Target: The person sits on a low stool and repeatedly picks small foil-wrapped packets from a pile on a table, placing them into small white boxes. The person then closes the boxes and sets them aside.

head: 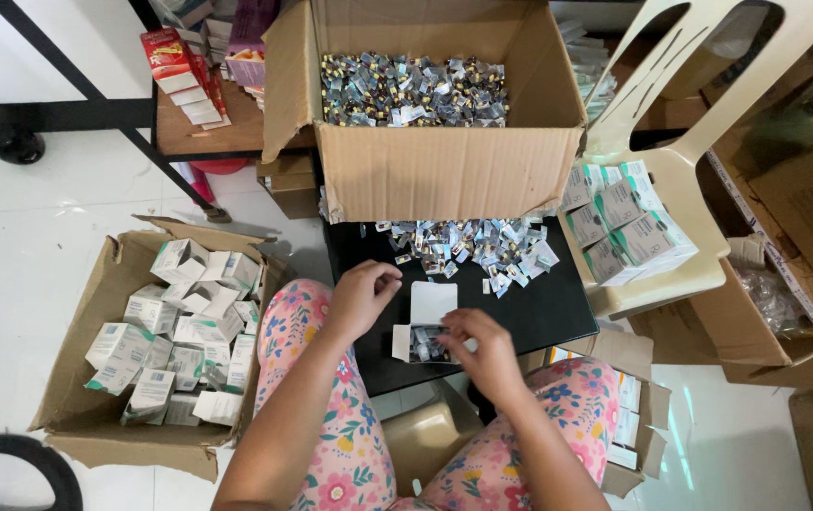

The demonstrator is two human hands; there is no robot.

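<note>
Room: our black tabletop (539, 312) hemmed by big brown cardboard box (444, 170), bare strip near edge | small white open-flapped carton (425, 326) there, right hand (482, 352) pinching it | left hand (361, 295) just beside, fingers curled, contents unclear.

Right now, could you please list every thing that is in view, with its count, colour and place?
big cardboard box: one, brown, top centre, full of small silver packets
loose packets: many, silver, on the black table
open small carton: one, white, on the table between the hands
left cardboard box: one, brown, on the floor, holding white cartons
plastic chair: one, cream, right, with stacked white cartons
red packs: several, on the wooden shelf, top left
left hand: closed, above the table edge
right hand: on the open small carton
</note>
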